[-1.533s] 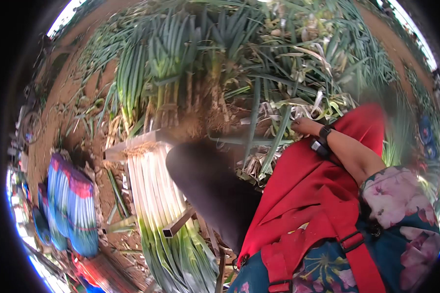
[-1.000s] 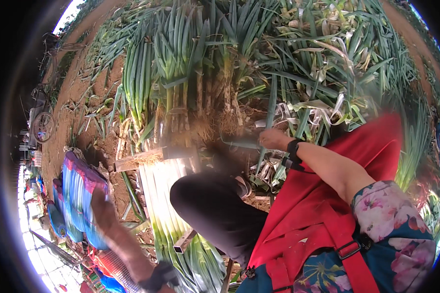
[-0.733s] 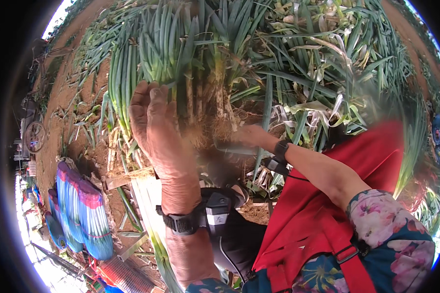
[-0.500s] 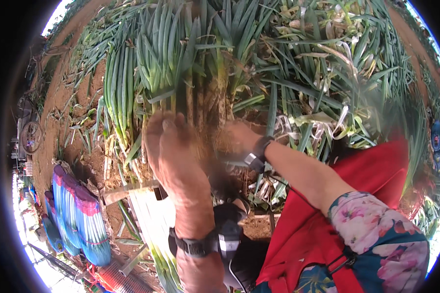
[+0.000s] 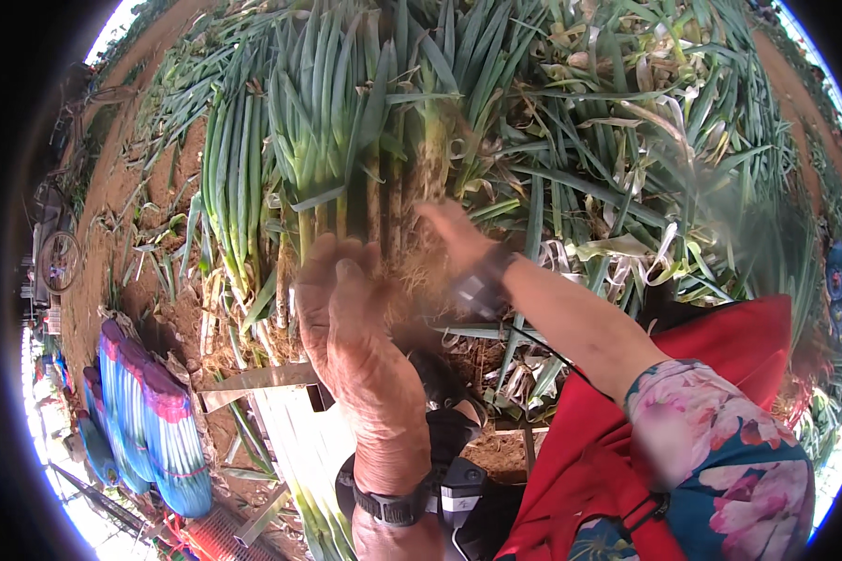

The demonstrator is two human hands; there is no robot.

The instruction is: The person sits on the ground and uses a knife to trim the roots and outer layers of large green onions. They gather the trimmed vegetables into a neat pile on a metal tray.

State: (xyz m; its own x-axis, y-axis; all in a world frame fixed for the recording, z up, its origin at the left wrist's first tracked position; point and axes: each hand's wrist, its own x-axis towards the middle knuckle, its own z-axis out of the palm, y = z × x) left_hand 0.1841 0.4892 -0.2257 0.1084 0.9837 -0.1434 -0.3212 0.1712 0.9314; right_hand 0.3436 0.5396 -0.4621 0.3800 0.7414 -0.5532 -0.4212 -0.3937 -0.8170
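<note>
Long green onions with dark green leaves (image 5: 323, 103) and brown, soil-covered stems and roots lie in front of me. My right hand (image 5: 454, 234), wearing a dark wristband, has its fingers closed around the root end of a few green onions (image 5: 433, 159). Pale, stringy roots (image 5: 421, 271) hang between my hands. My left hand (image 5: 351, 309), with a black strap at the wrist, is beside the lower stems, thumb up and fingers loosely bent. Nothing shows in it, though its fingertips are slightly blurred.
A cleaned bundle of white-stemmed onions (image 5: 295, 435) lies lower left, under a flat metal strip (image 5: 262, 379). Farther left are blue and purple wrapped bundles (image 5: 150, 411) and a red basket (image 5: 220, 538). Loose leaves (image 5: 627, 187) cover the right side. A red cloth (image 5: 580, 458) lies over my lap.
My left hand has shifted slightly right and nearer to me. My right hand has moved a little up along the stems, and the roots between the hands show more clearly.
</note>
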